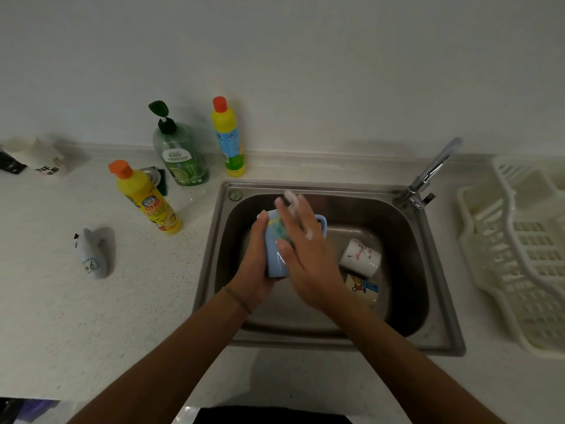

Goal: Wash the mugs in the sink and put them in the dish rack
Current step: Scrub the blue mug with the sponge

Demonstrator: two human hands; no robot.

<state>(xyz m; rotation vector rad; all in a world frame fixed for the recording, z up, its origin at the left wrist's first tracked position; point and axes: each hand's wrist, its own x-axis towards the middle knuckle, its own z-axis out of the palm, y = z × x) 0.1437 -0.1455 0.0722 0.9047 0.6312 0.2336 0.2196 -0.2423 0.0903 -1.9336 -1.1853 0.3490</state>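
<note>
My left hand grips a light blue mug over the steel sink, holding it from the left side. My right hand presses a yellow-green sponge flat against the mug's side, with soap foam on the fingers. Two more mugs lie on their sides in the sink's right part: a white one with a floral print and, nearer to me, one with a cartoon print. A white plastic dish rack stands on the counter to the right of the sink, with nothing visible in it.
The tap rises at the sink's back right corner. Behind and left of the sink stand a green pump bottle and two yellow bottles. A small white object lies on the left counter, a white cup further back.
</note>
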